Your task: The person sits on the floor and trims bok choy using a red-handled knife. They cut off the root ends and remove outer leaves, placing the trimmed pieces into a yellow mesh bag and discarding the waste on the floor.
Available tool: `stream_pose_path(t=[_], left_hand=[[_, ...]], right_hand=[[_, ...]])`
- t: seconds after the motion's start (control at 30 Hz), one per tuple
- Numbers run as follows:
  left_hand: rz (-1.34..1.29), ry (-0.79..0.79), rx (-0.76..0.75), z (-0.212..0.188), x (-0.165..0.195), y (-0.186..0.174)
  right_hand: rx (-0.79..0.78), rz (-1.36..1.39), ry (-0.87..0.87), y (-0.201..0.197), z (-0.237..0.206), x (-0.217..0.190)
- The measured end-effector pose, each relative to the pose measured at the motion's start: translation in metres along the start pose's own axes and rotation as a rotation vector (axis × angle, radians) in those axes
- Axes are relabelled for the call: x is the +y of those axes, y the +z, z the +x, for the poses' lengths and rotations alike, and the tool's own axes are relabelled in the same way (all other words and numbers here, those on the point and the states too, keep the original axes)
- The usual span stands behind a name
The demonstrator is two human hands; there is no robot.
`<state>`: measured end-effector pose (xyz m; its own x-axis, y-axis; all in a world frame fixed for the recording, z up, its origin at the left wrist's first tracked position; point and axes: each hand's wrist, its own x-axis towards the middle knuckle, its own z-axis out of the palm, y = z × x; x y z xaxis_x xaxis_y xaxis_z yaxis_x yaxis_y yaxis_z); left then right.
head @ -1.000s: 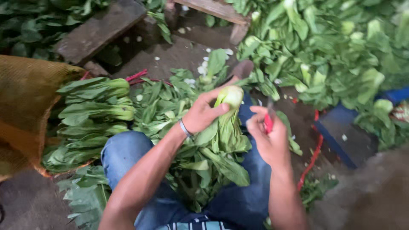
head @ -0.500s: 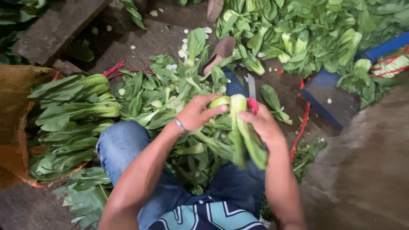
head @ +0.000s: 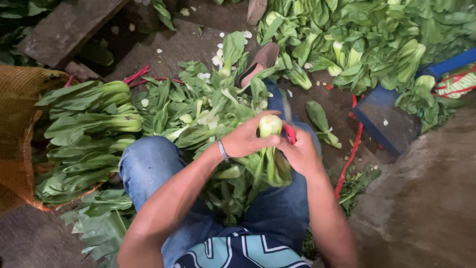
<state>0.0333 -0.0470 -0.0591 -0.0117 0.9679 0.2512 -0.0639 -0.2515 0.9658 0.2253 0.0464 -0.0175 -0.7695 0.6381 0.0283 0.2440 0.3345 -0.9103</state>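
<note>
A big heap of loose bok choy (head: 377, 44) is spread over the ground ahead, and trimmed heads are stacked on the orange mesh sack (head: 20, 129) to the left. Over the lap, one bok choy head (head: 270, 149) is gripped by the left hand (head: 245, 141), fingers wrapped tight round its pale base, while a small red-handled knife (head: 289, 130) is clamped in the right hand (head: 300, 154), blade at the stem end. A clean trim is probably best had with the base held steady and the cut kept shallow, away from the thumb.
</note>
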Motion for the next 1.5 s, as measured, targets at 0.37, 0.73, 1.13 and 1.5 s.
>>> stream_pose_path(t=[0.37, 0.73, 1.13, 1.5], left_hand=[[0.382, 0.049, 0.299, -0.011, 0.044, -0.006], [0.489, 0.178, 0.314, -0.018, 0.035, -0.004], [0.519, 0.335, 0.443, -0.02, 0.027, 0.007], [0.501, 0.334, 0.499, -0.036, 0.038, 0.003]], right_hand=[[0.028, -0.861, -0.403, -0.01, -0.006, -0.096], [-0.012, -0.997, -0.386, 0.0, -0.001, -0.107], [0.033, -1.028, -0.36, 0.0, -0.005, -0.114], [0.11, -0.948, -0.191, -0.052, 0.012, -0.09]])
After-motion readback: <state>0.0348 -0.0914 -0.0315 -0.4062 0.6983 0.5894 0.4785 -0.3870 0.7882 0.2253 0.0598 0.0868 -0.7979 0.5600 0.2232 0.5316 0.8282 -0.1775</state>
